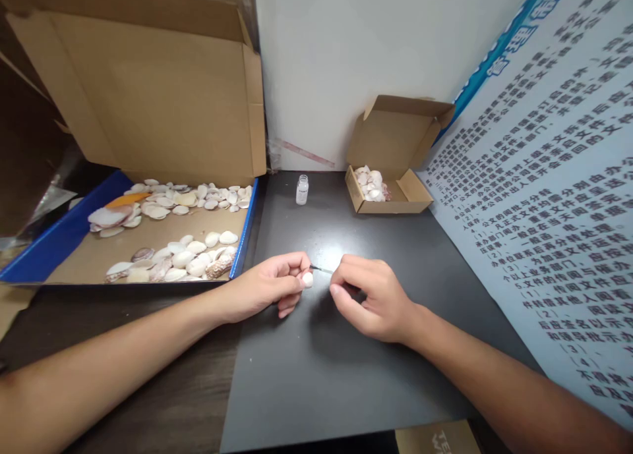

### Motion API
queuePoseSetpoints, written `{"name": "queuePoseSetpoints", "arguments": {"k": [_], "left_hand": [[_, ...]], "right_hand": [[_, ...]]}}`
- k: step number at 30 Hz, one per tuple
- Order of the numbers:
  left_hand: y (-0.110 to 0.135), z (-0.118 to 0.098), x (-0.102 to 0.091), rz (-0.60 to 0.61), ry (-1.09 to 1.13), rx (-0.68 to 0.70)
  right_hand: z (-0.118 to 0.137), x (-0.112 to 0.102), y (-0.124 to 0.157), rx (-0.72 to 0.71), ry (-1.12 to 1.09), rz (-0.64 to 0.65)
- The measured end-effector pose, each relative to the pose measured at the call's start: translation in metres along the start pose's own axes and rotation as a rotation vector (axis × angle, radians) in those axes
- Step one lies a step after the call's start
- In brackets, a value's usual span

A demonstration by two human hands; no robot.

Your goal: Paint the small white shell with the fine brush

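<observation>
A small white shell (307, 280) is pinched between the thumb and fingers of my left hand (279, 283). My right hand (370, 296) is closed on a thin stick with a dark tip (321, 269), perhaps a fine brush. The tip points left and lies close to the shell's upper edge; I cannot tell whether it touches. Both hands are over the dark grey mat (297, 388). Beyond them stands a small clear glass bottle (302, 192) with a pale label and no cap on it.
At left, an open cardboard box with blue sides (244, 227) holds several shells (180, 256) in two groups. A smaller open cardboard box (393, 207) with shells (370, 182) stands back right. A printed poster (558, 177) borders the right side. A brown box (438, 439) shows at the bottom edge.
</observation>
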State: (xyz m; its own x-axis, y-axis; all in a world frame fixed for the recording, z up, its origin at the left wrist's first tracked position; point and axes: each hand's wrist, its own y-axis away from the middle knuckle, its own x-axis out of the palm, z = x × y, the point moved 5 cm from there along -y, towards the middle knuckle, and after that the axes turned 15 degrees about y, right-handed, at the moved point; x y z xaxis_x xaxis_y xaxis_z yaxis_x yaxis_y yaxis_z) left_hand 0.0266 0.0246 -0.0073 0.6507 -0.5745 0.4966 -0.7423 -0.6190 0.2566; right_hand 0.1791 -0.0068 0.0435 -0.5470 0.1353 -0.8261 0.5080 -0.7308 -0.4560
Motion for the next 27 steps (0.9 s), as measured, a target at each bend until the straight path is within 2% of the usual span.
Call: {"name": "queuePoseSetpoints", "arguments": {"k": [4,9,13,18,22,27], "left_hand": [[0.0008,-0.0031,0.0023,0.021,-0.029,0.021],[0.0015,-0.0060,0.0044,0.018,-0.125,0.023],[0.0015,-0.0071,0.0056,0.029,-0.129,0.037],[0.0006,-0.0064,0.0052,0.023,-0.126,0.025],[0.0001,-0.0055,0.0041,0.025,-0.100,0.029],[0.0001,-0.0012,0.0012,0.023,-0.057,0.019]], "right_hand": [[0.0030,0.0020,0.0000,-0.045,-0.005,0.045],[0.0007,-0.0006,0.0005,-0.012,-0.001,-0.004],[0.0025,0.0034,0.0014,-0.059,-0.025,0.059],[-0.0010,0.0011,0.0011,0.002,0.000,0.008],[0.0009,0.0033,0.0006,-0.035,-0.015,0.058],[0.0007,-0.0008,-0.0009,-0.016,-0.023,-0.007]]}}
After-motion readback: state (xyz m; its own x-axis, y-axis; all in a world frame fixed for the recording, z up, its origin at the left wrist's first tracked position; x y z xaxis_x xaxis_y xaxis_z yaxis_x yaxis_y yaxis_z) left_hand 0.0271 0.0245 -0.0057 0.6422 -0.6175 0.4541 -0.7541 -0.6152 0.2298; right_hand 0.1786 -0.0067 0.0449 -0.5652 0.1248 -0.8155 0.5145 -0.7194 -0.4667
